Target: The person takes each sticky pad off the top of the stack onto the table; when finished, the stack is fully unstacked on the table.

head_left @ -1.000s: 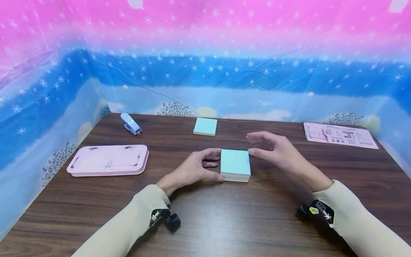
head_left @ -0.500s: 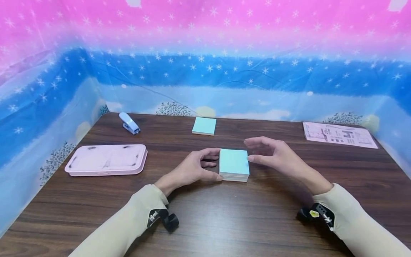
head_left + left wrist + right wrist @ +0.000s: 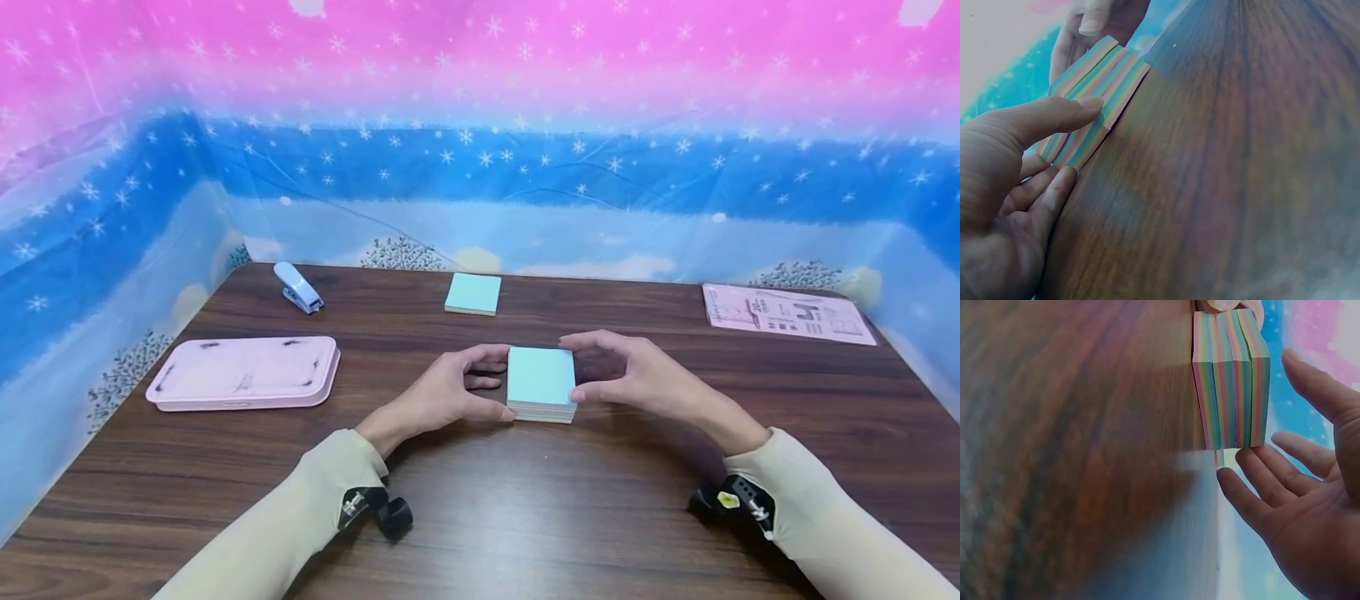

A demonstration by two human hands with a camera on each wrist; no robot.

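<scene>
A stack of sticky note pads [image 3: 541,377], mint green on top with rainbow-striped sides, sits on the wooden table in the middle of the head view. My left hand [image 3: 459,388] grips it from the left, thumb at the near corner and fingers along the left side. In the left wrist view that thumb lies across the striped edges [image 3: 1124,84]. On the right side my right hand [image 3: 637,377] is spread around the stack, its thumb by the right edge and its fingertips close to the far right corner. From the right wrist, several pads [image 3: 1230,394] show pressed together, with slight gaps between.
Another thin mint sticky note pad [image 3: 473,293] lies farther back. A pale blue stapler [image 3: 298,288] stands at the back left, behind a pink pencil case [image 3: 243,373]. At the back right lies a flat pink printed packet [image 3: 789,314]. A patterned curtain [image 3: 480,167] encloses the table.
My right hand has come down and in toward the right side of the stack. The left hand keeps its place on the stack. The whole head view has shifted slightly.
</scene>
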